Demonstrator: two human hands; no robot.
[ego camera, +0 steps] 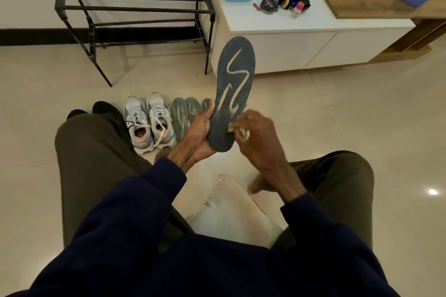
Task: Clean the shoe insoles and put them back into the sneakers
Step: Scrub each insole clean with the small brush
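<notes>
The person is holding a dark speckled foam insole with a pale squiggle mark (233, 84) upright over the lap. Its heel end is sitting in the left hand (198, 132), whose thumb and fingers are curling round the lower edges. The right hand (258, 137) is pinching a small crumpled pale wipe (237, 130) in curled fingers and pressing it against the insole's lower right edge. The long toe end is standing free with nothing backing it, so a hard rub higher up is likely to bend the foam away or twist it out of the grip onto the glossy beige floor tiles (313, 116). The pair of grey-and-white lace-up sneakers (149, 123) is waiting on the floor just beside more greenish insoles (185, 113). With several looking alike, a mix-up of left and right at refitting is looking possible.
</notes>
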